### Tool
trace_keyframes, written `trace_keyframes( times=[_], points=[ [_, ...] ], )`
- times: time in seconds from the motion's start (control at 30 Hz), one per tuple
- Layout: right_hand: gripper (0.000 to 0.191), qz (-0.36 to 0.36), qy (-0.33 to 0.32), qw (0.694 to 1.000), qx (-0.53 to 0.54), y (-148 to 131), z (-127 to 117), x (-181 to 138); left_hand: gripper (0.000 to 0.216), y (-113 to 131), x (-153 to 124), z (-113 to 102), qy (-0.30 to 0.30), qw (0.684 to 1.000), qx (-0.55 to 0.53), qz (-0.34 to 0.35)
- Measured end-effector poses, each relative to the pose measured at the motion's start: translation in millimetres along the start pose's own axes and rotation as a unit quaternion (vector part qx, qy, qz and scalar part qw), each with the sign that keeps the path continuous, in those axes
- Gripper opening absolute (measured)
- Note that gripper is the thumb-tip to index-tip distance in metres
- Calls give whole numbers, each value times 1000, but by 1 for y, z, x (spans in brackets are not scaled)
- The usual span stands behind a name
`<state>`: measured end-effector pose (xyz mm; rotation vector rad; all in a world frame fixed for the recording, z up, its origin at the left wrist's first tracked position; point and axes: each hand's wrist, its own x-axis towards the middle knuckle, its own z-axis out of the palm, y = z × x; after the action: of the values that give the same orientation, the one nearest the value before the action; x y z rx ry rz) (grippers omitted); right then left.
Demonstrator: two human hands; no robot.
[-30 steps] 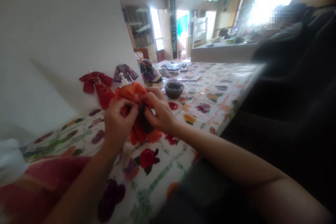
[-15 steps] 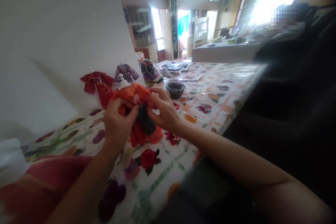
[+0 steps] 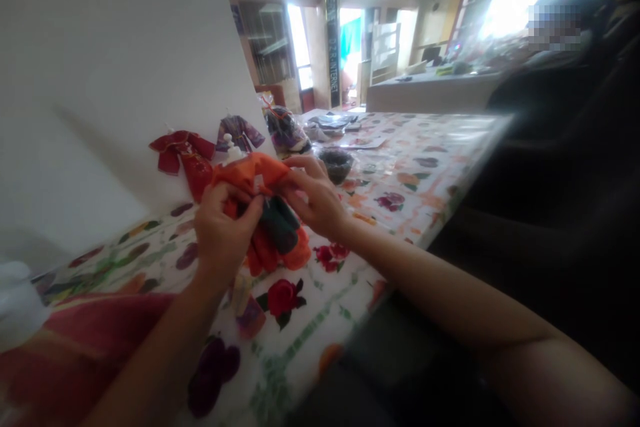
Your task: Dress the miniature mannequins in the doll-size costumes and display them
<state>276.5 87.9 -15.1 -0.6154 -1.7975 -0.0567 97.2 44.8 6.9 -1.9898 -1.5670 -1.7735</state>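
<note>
A small orange doll dress [image 3: 255, 170] stands on the table between my hands, with a dark green cloth piece [image 3: 280, 227] hanging down its near side. My left hand [image 3: 223, 230] is closed on the dress's left side, thumb and finger pinched near a small pale patch in the middle. My right hand [image 3: 317, 200] grips the upper right of the orange cloth with bent fingers; its fingertips are partly hidden. Just behind the dress rises a white knobbed stand top [image 3: 230, 147]. Blur hides any small thing in the fingers.
A red miniature dress [image 3: 187, 160] and a purple patterned one [image 3: 240, 133] stand by the white wall panel [image 3: 115, 80]. Beyond are a dark bowl [image 3: 336, 165] and a plastic-wrapped bundle [image 3: 285, 130]. Red sheer cloth [image 3: 100, 340] lies near left. A person sits at right.
My right hand has shifted slightly right and up, its thumb off the green piece. More of the green cloth shows. My left hand keeps its pinch.
</note>
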Motion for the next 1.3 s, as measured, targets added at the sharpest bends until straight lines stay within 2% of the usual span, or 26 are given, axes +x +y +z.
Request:
trace_keyframes(
  times=[0.17,0.5,0.63,0.8,0.97,1.13,1.3],
  points=[
    [9,75,-7,990,120,6,-3,5,20,-1,0,2,5,1000,-3,0],
    [16,135,-18,973,186,-6,-12,8,18,-4,-2,3,2,1000,-17,2],
    [15,121,-9,982,144,-14,-17,10,19,-2,-2,3,1,1000,-24,-1],
    [9,38,15,999,-15,-28,-21,2,19,2,-1,3,-2,1000,-3,4],
    [14,-26,-15,999,11,-30,-18,-4,20,6,-2,2,-2,1000,-6,21],
    [11,-8,9,1000,-5,-22,-19,1,19,6,-1,2,-1,1000,-12,7],
    [10,58,-64,996,29,-19,-23,6,19,3,-1,4,2,1000,-19,5]
  ],
)
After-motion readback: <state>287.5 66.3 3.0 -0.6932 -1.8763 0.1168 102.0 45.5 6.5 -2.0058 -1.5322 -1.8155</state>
